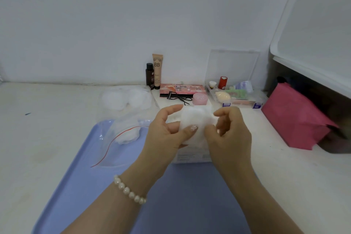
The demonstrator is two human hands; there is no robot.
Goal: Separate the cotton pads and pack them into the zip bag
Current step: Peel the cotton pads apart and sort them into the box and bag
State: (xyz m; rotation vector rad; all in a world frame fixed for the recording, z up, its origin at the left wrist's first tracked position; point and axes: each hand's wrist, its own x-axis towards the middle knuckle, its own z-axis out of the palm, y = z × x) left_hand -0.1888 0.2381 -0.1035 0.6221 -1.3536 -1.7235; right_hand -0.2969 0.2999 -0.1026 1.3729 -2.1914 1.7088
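Both hands hold white cotton pads (191, 119) above a blue tray (91, 176). The left hand (167, 135) pinches them between thumb and curled fingers; the right hand (228, 129), grip partly curled, nips their edge.

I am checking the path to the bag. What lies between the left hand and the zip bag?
Head view: only bare blue tray lies between the left hand and the zip bag.
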